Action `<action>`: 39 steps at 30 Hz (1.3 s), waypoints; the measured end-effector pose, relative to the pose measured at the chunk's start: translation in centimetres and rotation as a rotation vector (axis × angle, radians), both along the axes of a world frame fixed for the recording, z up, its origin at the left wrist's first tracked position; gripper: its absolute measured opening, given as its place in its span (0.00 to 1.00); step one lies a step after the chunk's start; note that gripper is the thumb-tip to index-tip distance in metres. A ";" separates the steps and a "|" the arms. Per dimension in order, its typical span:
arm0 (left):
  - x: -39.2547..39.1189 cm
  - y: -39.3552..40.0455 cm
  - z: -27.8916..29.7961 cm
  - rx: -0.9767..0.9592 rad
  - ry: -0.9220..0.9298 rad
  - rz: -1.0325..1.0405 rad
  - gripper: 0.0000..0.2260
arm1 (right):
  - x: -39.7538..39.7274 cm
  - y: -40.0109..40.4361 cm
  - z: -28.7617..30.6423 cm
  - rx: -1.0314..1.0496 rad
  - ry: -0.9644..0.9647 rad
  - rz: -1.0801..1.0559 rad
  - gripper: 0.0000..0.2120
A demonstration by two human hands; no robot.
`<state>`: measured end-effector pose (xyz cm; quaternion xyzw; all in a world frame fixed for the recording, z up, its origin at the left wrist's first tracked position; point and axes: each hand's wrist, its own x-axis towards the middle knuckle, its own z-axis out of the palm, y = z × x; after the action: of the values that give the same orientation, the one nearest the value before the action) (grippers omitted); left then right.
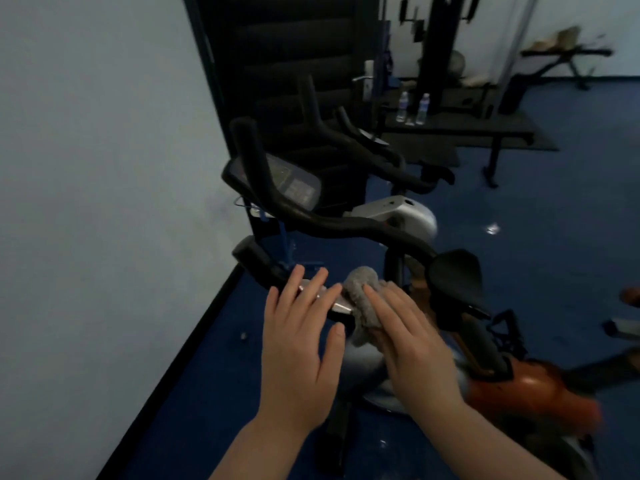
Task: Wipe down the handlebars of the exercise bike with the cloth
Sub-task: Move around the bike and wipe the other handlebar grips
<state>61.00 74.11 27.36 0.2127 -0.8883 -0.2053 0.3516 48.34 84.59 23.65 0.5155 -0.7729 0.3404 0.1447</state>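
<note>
The exercise bike's black handlebars (332, 225) curve from a raised left grip across to the right, with a console (294, 183) behind them. A nearer black bar carries a silver sensor plate (337, 303). My left hand (301, 341) hovers flat over that plate, fingers spread, holding nothing. A grey cloth (360, 284) is bunched around the near bar just right of the plate. My right hand (412, 341) presses on the cloth and wraps it against the bar. Part of the cloth hangs below my right palm.
A pale wall (104, 202) runs along the left. A black saddle (457, 271) sits right of the cloth, above an orange bike body (540, 389). A second bike (381, 150) stands behind. Two water bottles (412, 107) rest on a bench. Blue floor (554, 220) lies to the right.
</note>
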 end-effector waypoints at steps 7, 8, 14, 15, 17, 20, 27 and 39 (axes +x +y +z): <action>-2.9 2.5 -2.1 0.005 -0.054 -0.021 0.20 | 1.3 1.0 0.1 -0.037 -0.360 -0.086 0.32; -3.1 2.9 -2.3 0.010 -0.051 -0.022 0.20 | 1.3 1.4 0.1 -0.054 -0.413 -0.093 0.31; -5.1 7.6 -4.2 0.112 -0.127 -0.146 0.20 | -1.0 7.5 -1.6 0.084 -0.664 -0.127 0.18; -5.5 8.8 -4.9 0.155 -0.149 -0.212 0.20 | -1.6 9.1 -2.1 0.125 -0.686 -0.134 0.16; -6.7 11.4 -6.3 0.263 -0.193 -0.311 0.19 | -3.0 12.8 -3.3 0.267 -0.684 -0.186 0.14; -9.1 15.6 -7.9 0.381 -0.258 -0.369 0.17 | -5.3 19.6 -5.1 0.479 -0.673 -0.361 0.16; -18.2 26.2 -10.3 0.309 -0.476 -0.504 0.16 | -9.9 37.3 -7.2 0.661 -0.634 -0.730 0.15; -28.7 41.9 -13.8 0.256 -0.655 -0.623 0.14 | -17.4 54.3 -6.9 0.704 -0.644 -0.904 0.11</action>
<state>32.33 116.01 13.54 0.0313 -0.9415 -0.3310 -0.0545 30.92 138.87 16.75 0.0288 -0.9833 0.1101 -0.1422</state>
